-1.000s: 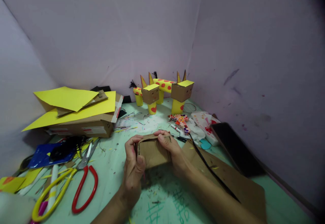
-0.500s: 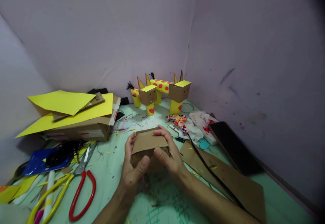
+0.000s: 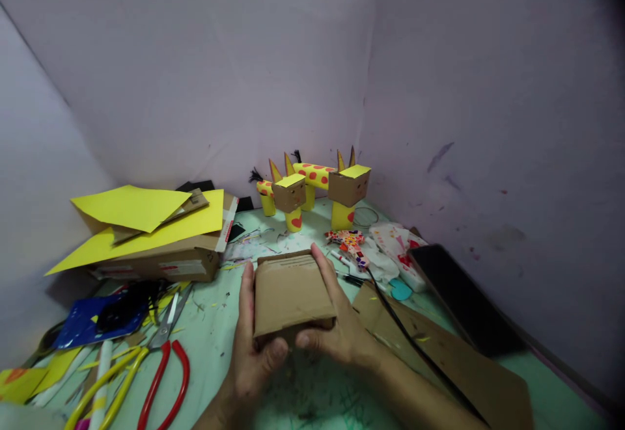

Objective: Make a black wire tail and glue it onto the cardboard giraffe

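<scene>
A small brown cardboard box [image 3: 293, 293] is held between both hands above the green table, its broad flat face tilted up towards me. My left hand [image 3: 251, 345] grips the left side, thumb at the near lower edge. On the opposite side, my right hand [image 3: 336, 322] has its fingers along the edge and its thumb under the near edge. The box's underside is hidden. Behind it stand two yellow toy animals with cardboard box heads, pointed ears and red spots, a smaller one [image 3: 289, 194] and a larger one [image 3: 348, 187].
Red-handled scissors [image 3: 163, 358] and yellow-handled scissors [image 3: 122, 384] lie at left. Yellow sheets [image 3: 137, 209] rest on a cardboard box [image 3: 161, 264]. At right are a patterned glue gun [image 3: 354, 248] with a cord, a cardboard piece [image 3: 469, 365] and a black phone [image 3: 459, 300].
Both hands have tilted the box so that more of its top face shows. My right fingers have shifted from over the top to its side. The view has moved slightly.
</scene>
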Demonstrator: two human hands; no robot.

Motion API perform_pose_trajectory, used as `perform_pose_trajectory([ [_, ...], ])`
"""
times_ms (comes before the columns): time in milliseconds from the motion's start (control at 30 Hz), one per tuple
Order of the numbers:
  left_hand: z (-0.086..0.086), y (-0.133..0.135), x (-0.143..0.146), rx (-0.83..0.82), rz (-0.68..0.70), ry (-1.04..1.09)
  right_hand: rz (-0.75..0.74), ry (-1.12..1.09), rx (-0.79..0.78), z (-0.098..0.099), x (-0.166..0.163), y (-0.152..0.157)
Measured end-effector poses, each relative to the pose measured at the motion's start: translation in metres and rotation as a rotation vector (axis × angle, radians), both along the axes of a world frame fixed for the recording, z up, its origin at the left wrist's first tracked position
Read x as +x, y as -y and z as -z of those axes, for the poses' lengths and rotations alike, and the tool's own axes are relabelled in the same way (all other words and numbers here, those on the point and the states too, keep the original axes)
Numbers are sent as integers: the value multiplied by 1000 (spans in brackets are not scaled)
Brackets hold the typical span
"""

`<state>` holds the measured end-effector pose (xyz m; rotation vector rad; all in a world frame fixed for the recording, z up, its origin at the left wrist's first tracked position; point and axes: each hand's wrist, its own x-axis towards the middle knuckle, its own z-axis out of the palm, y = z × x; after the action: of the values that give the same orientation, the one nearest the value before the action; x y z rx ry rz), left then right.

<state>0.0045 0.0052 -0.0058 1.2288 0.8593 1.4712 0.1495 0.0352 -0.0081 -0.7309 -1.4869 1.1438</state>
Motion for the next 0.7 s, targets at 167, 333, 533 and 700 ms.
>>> perform_pose_trajectory([
  [167, -3, 0, -1, -51, 84, 45, 28, 1, 11, -1, 0, 0],
  [333, -2, -3, 0, -2, -15, 11, 26, 16, 14, -3, 0, 2],
  [533, -2, -1, 3, 45, -132, -25, -5, -19, 15, 4, -2, 2],
  [700, -3, 1, 4, -41, -108, 56, 72, 32, -45, 5, -7, 3],
])
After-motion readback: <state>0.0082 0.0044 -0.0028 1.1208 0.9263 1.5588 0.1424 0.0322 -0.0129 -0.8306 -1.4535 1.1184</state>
